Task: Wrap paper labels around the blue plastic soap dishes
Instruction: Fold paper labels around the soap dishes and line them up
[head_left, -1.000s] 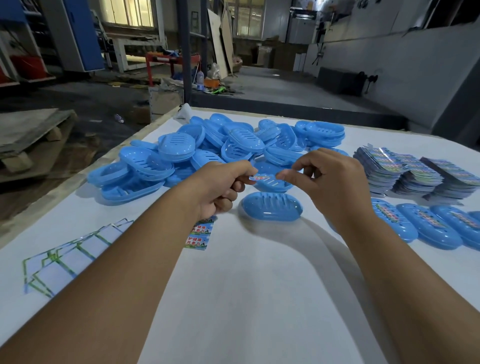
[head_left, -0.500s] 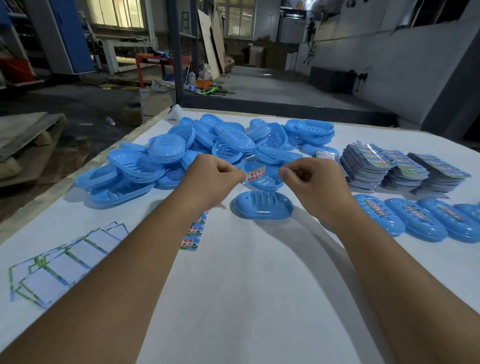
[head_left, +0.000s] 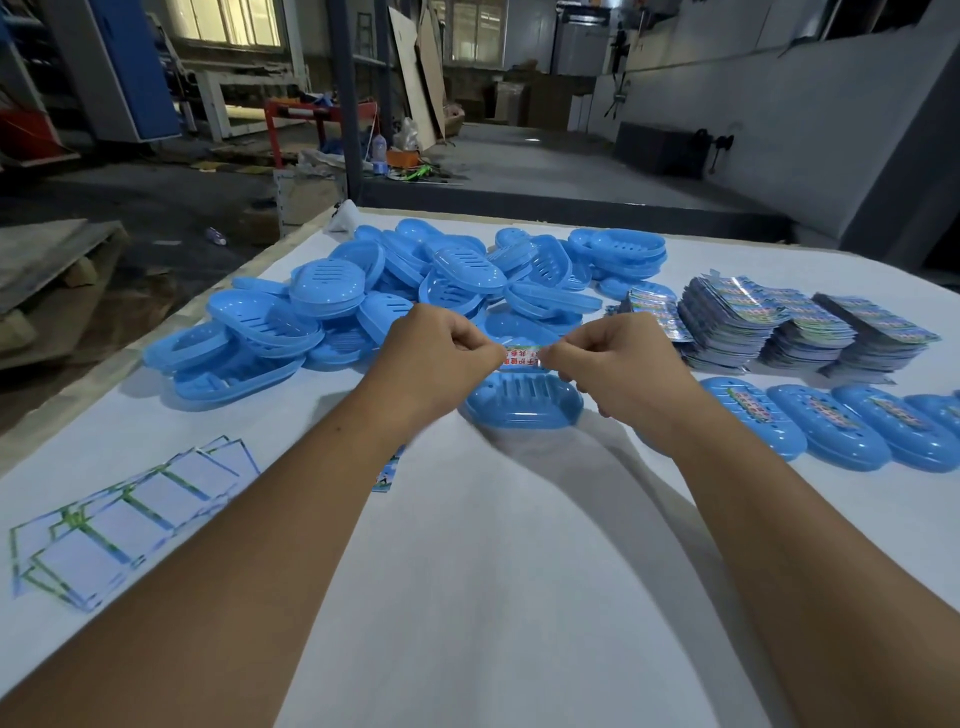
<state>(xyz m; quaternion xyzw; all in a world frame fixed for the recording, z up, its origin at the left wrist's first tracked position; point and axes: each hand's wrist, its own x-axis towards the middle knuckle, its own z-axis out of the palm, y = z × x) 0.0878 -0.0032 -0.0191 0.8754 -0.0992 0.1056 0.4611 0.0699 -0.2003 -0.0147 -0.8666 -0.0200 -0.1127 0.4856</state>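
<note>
Left of the single soap dish (head_left: 523, 402), the left hand (head_left: 436, 358) pinches one end of a paper label (head_left: 519, 358); the right hand (head_left: 618, 358) pinches the other. Since a second ago, the hands have been drawn closer, and the label is held just above the dish. No contents are seen in it.

— Where does the view look from?
— One head-worn wide-angle camera, facing forward and down across the surface (head_left: 493, 597), close above both forearms.
— And beyond?
— The workshop floor (head_left: 156, 208) lies behind.
</note>
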